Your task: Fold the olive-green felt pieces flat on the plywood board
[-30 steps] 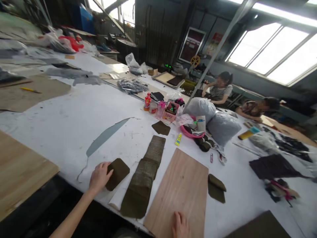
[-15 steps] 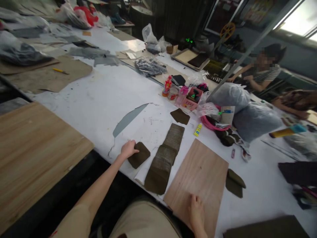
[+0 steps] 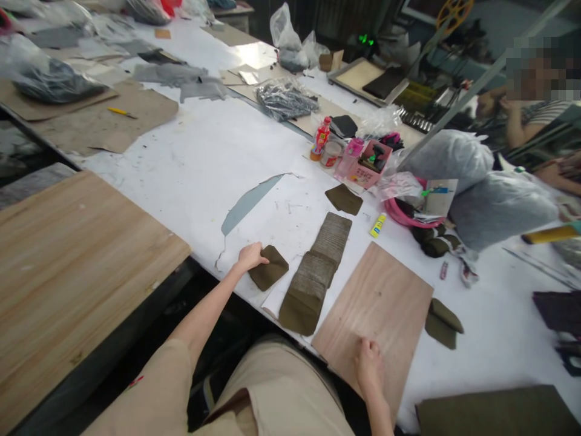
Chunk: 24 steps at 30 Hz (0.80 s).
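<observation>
My left hand (image 3: 251, 257) is at the table's near edge, its thumb and fingers closed on the left corner of a dark olive fabric piece (image 3: 269, 268). That piece lies on the white table. Just right of it, a row of overlapping olive fabric pieces (image 3: 303, 309) stretches away from me, the farther ones with greyish, streaky surfaces. My right hand (image 3: 370, 366) rests on a wooden board (image 3: 385, 303) with its fingers curled together; what is under them, if anything, is hidden.
Beyond the row lie another olive piece (image 3: 344, 199) and a yellow tube (image 3: 377, 225). A folded olive piece (image 3: 443, 324) sits right of the board. Farther back are a pink basket (image 3: 406, 213), bottles and stuffed plastic bags (image 3: 499, 209). A large wooden panel (image 3: 82, 290) stands left. Another person sits across.
The whole view has shifted, so the table things appear farther right and slightly higher. Both hands keep nearly the same places on the fabric piece and the board.
</observation>
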Each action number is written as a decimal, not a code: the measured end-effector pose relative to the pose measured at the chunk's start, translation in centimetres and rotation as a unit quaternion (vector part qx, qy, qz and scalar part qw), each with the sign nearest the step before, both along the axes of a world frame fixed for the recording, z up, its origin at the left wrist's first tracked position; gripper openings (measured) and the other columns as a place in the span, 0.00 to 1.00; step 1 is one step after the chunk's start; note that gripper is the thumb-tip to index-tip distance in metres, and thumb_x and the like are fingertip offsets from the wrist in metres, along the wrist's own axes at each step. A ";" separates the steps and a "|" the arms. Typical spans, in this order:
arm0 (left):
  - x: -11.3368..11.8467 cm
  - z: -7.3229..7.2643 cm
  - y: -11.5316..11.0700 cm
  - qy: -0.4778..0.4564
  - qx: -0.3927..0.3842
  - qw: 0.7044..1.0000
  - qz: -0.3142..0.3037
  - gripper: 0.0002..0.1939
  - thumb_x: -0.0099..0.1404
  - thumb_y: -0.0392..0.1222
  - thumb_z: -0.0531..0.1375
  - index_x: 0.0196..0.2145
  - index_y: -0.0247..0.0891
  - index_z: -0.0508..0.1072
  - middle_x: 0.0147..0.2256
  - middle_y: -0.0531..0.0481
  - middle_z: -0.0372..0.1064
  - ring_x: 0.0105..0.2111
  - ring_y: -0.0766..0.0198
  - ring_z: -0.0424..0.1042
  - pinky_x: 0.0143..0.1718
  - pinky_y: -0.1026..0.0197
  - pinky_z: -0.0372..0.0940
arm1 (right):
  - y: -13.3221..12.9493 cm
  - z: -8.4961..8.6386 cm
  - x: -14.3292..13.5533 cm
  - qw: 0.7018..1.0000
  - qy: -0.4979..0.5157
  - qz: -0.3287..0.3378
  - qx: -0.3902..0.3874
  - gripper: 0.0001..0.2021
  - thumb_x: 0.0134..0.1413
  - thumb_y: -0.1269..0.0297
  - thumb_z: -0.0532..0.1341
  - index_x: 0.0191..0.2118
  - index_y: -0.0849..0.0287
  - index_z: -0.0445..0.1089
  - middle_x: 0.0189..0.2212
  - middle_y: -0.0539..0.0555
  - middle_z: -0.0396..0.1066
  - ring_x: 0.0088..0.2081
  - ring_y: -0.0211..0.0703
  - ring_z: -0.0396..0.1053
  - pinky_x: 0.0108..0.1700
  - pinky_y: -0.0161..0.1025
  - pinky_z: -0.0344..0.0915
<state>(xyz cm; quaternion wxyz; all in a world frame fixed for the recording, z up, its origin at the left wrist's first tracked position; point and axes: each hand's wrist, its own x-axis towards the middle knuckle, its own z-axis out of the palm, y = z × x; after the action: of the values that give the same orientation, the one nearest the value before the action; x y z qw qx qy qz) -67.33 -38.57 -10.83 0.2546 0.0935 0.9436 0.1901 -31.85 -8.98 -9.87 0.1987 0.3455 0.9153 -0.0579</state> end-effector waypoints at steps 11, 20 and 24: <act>2.6 2.6 -2.3 -0.141 0.372 0.915 0.063 0.21 0.46 0.49 0.67 0.28 0.37 0.60 0.26 0.57 0.63 0.28 0.67 0.65 0.30 0.65 0.59 | 0.2 -0.6 0.7 0.998 -0.030 0.039 0.029 0.18 0.49 0.75 0.53 0.48 0.66 0.65 0.43 0.64 0.65 0.43 0.53 0.68 0.41 0.40 0.63; 7.5 5.9 0.5 -0.263 0.482 0.831 0.087 0.23 0.47 0.44 0.68 0.38 0.35 0.65 0.34 0.51 0.70 0.34 0.62 0.70 0.36 0.61 0.65 | 0.5 1.7 -1.2 0.975 0.128 -0.071 -0.170 0.15 0.50 0.65 0.59 0.44 0.63 0.70 0.44 0.64 0.70 0.45 0.53 0.69 0.46 0.45 0.64; 9.4 6.0 3.0 -0.316 0.472 0.822 0.053 0.21 0.46 0.43 0.69 0.33 0.35 0.63 0.29 0.54 0.68 0.30 0.65 0.69 0.31 0.65 0.61 | -1.7 5.8 -5.4 0.837 0.281 -0.172 -0.437 0.22 0.53 0.49 0.58 0.47 0.61 0.70 0.43 0.59 0.73 0.47 0.49 0.69 0.49 0.45 0.65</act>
<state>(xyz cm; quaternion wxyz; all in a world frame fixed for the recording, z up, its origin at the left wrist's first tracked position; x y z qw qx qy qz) -57.90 -35.58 -4.85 0.4528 0.0869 0.6101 0.6444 -37.29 -10.65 -4.11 0.0503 0.3434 0.7373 -0.5796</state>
